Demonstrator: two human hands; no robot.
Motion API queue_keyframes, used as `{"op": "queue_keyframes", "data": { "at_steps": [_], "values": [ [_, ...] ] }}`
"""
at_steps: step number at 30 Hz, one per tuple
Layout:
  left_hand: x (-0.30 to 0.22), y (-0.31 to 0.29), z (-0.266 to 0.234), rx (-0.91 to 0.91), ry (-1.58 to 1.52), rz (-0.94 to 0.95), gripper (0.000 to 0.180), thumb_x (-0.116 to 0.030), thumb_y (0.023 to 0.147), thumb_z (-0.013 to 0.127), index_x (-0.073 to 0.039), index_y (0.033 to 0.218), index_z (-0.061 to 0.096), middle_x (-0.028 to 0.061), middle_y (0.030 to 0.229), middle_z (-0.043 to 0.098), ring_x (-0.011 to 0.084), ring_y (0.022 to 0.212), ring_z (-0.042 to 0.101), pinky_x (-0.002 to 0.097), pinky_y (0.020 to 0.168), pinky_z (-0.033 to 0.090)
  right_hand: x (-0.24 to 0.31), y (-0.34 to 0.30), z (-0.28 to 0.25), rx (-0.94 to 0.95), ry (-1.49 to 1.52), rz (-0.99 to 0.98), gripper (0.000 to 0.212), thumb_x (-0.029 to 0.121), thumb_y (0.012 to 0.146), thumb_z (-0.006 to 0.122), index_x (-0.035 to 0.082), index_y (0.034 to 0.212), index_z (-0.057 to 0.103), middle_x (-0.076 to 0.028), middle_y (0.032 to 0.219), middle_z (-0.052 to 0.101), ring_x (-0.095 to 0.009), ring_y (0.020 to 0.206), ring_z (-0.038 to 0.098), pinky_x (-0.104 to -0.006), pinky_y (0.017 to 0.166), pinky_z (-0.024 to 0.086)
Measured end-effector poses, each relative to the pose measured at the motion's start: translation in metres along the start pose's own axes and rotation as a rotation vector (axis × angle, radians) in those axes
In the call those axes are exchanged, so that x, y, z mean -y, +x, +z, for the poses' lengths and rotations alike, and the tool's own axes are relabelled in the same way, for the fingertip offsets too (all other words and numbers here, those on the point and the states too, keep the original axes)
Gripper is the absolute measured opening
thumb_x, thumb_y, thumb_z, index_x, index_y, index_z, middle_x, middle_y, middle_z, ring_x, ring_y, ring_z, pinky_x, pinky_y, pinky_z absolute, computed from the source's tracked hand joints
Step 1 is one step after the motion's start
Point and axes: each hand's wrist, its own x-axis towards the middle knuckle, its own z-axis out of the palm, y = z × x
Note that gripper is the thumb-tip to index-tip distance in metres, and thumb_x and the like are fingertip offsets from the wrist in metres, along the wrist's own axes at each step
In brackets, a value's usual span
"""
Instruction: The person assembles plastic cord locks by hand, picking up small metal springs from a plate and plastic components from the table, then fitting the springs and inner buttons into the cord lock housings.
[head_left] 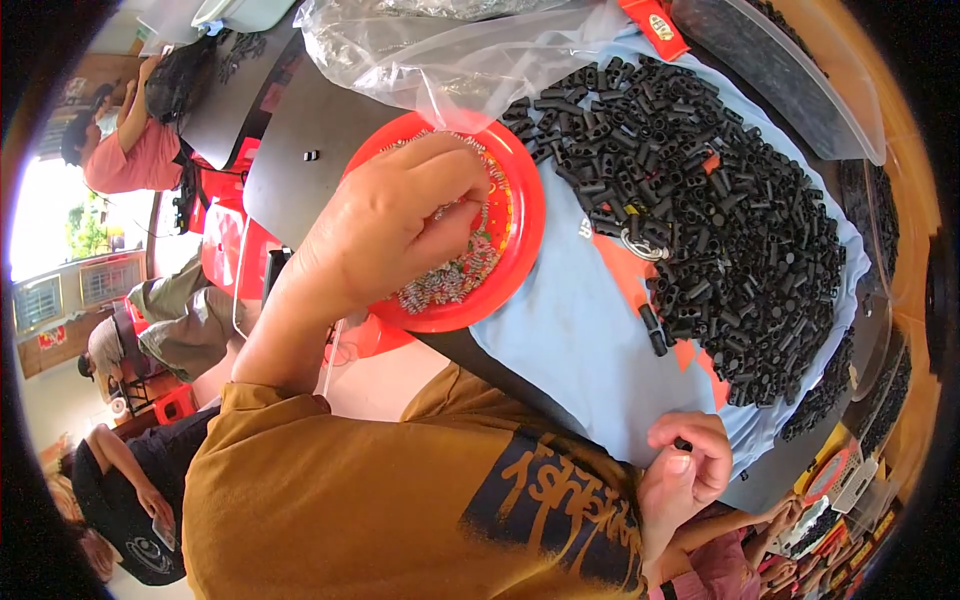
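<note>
My left hand reaches into a red plate, its fingers curled together among small silver metal pieces that look like springs or screws. Whatever its fingertips pinch is hidden. My right hand is at the lower right, beside the edge of a light blue cloth. Between its thumb and fingers is a small black plastic part, its dark end showing. A big heap of similar black plastic parts covers the cloth to the right of the plate.
A clear plastic bag lies beyond the plate. At the far right stands a clear plastic bin, with a red packet near it. One small black part lies on the dark table. Several people sit nearby, left and lower right.
</note>
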Motion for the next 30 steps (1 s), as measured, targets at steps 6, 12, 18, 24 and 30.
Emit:
{"op": "queue_keyframes", "data": {
  "at_steps": [6, 12, 18, 24, 30],
  "values": [
    [-0.007, -0.006, -0.004, 0.052, -0.414, -0.318, 0.011, 0.002, 0.078, 0.055, -0.003, 0.088, 0.056, 0.0006, 0.081, 0.057, 0.0066, 0.074, 0.053, 0.0211, 0.064, 0.042, 0.004, 0.002, 0.005, -0.050, -0.019, 0.070, 0.021, 0.017, 0.079, 0.064, 0.000, 0.089, 0.055, -0.010, 0.079, 0.056, -0.017, 0.069, 0.053, -0.0279, 0.064, 0.042],
    [-0.011, -0.004, -0.004, 0.084, -0.791, -0.522, 0.010, 0.000, 0.082, 0.056, -0.001, 0.092, 0.058, -0.0011, 0.082, 0.057, 0.0034, 0.068, 0.051, 0.0173, 0.058, 0.040, 0.002, 0.001, 0.005, -0.061, -0.072, 0.038, 0.022, 0.019, 0.079, 0.063, 0.000, 0.088, 0.056, -0.010, 0.077, 0.057, -0.017, 0.068, 0.053, -0.0281, 0.064, 0.042],
    [-0.006, -0.007, -0.004, 0.109, -0.865, -0.499, 0.010, 0.001, 0.081, 0.059, -0.002, 0.091, 0.058, 0.0006, 0.084, 0.060, 0.0038, 0.067, 0.051, 0.0177, 0.058, 0.041, 0.001, 0.001, 0.005, -0.089, -0.013, 0.049, 0.022, 0.018, 0.079, 0.064, 0.000, 0.088, 0.056, -0.010, 0.077, 0.057, -0.018, 0.068, 0.053, -0.0280, 0.062, 0.043],
    [-0.001, -0.011, 0.000, -0.019, -0.889, -0.346, 0.007, 0.000, 0.079, 0.062, -0.001, 0.085, 0.059, 0.0014, 0.083, 0.060, 0.0062, 0.070, 0.053, 0.0196, 0.061, 0.043, 0.001, 0.002, 0.006, -0.098, 0.006, 0.049, 0.022, 0.018, 0.078, 0.064, 0.000, 0.088, 0.056, -0.010, 0.077, 0.057, -0.018, 0.068, 0.053, -0.0275, 0.060, 0.043],
    [-0.014, -0.011, -0.019, 0.149, -1.072, -0.543, 0.017, -0.008, 0.074, 0.069, 0.000, 0.084, 0.058, 0.0056, 0.082, 0.060, 0.0098, 0.071, 0.054, 0.0227, 0.062, 0.044, 0.004, 0.001, 0.004, -0.068, -0.001, 0.053, 0.023, 0.019, 0.080, 0.063, 0.000, 0.090, 0.055, -0.010, 0.078, 0.057, -0.018, 0.068, 0.053, -0.0271, 0.060, 0.043]
  ]
}}
